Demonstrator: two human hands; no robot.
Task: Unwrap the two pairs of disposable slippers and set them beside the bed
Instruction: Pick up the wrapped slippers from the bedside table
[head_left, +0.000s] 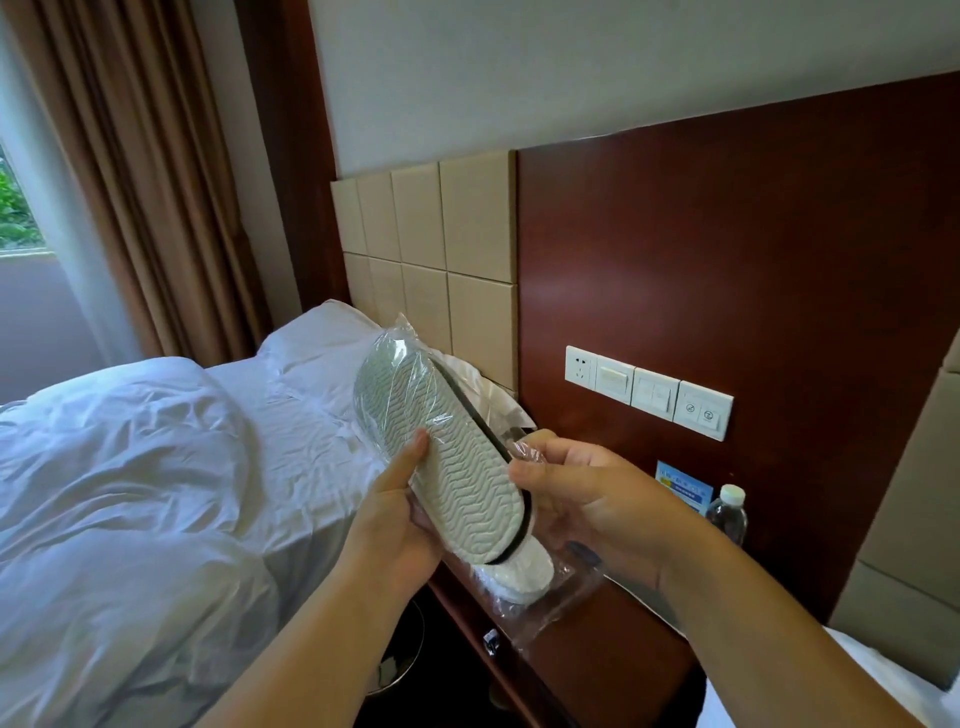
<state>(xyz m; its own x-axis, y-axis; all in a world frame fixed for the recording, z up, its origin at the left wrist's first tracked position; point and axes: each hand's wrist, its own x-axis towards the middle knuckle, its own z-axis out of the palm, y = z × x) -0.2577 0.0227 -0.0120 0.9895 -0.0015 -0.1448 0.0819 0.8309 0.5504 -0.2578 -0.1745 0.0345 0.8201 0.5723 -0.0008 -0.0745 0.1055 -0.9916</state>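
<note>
A pair of white disposable slippers (441, 447) in clear plastic wrap is held up in the middle of the view, grey ribbed sole facing me, black trim along its right edge. My left hand (402, 525) grips the pack from the left, thumb on the sole. My right hand (576, 493) pinches the wrap at the pack's right edge. A second wrapped pair (519, 577) lies on the wooden nightstand (597, 670) just below. The bed (156, 467) with white bedding is at the left.
A water bottle (728, 514) stands at the back of the nightstand beside a small blue card (680, 491). Wall switches and a socket (649, 389) sit on the dark wood panel. A bin (395, 660) stands on the floor between bed and nightstand. Another bed's corner (883, 686) shows bottom right.
</note>
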